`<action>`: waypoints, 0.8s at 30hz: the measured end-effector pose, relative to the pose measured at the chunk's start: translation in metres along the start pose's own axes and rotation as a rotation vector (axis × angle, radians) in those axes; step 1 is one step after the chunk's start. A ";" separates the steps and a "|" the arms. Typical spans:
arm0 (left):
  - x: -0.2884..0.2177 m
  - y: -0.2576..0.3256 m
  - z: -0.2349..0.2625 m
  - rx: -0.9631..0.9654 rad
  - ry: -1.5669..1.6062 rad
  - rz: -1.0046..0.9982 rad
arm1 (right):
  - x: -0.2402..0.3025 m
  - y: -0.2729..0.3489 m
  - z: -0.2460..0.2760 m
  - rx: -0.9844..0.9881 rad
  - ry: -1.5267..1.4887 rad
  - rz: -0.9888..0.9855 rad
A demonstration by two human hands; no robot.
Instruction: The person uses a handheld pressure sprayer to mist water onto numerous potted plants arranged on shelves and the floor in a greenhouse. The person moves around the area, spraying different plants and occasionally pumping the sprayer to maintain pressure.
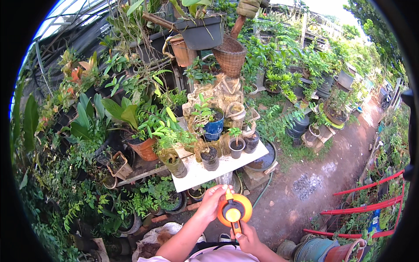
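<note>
While both hands meet low in the view, they share an orange reel-type measuring tape (pixel 234 210), held in the air just in front of the person's chest and just below the near edge of the white counter (pixel 205 172). Left hand (pixel 212 201) wraps over the upper left rim of the round case, its fingers (pixel 222 188) curled closed around it. Right hand (pixel 245 236) sits underneath, fingers closed on the short orange handle that sticks down from the case. A yellow hub shows in the middle of the reel.

On the counter stand several small potted plants: a black pot (pixel 237 147) with a seedling, a dark pot (pixel 210 158) beside it, a blue glazed pot (pixel 213 127) behind them, and an olive-coloured pot (pixel 175 165) at the left end. A terracotta pot (pixel 144 148) with broad leaves stands further left, off the counter. Above, a woven hanging basket (pixel 230 56) and a dark plastic planter (pixel 201 31) hang among foliage. A green hose (pixel 263 192) runs over the bare earth path (pixel 314 183) to the right, and red metal rails (pixel 371 203) cross the lower right corner.
</note>
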State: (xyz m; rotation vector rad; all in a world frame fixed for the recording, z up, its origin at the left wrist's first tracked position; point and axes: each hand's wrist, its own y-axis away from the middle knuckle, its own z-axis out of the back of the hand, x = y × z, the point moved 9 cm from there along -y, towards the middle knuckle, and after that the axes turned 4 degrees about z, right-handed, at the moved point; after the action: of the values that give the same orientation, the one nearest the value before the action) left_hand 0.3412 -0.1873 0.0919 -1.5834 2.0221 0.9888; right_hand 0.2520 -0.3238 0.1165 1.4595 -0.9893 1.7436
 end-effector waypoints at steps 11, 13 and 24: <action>-0.007 0.018 0.037 -0.116 0.001 -0.056 | -0.005 -0.007 -0.022 0.106 -0.074 -0.002; -0.007 0.019 0.041 -0.125 0.001 -0.049 | -0.006 -0.008 -0.023 0.111 -0.077 -0.008; -0.006 0.014 0.024 -0.100 -0.054 -0.016 | -0.004 -0.012 -0.018 0.077 -0.108 0.019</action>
State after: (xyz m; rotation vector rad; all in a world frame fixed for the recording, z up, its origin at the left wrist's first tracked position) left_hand 0.3269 -0.1642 0.0840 -1.6022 1.9489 1.1308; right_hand 0.2538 -0.3028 0.1129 1.6125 -1.0042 1.7495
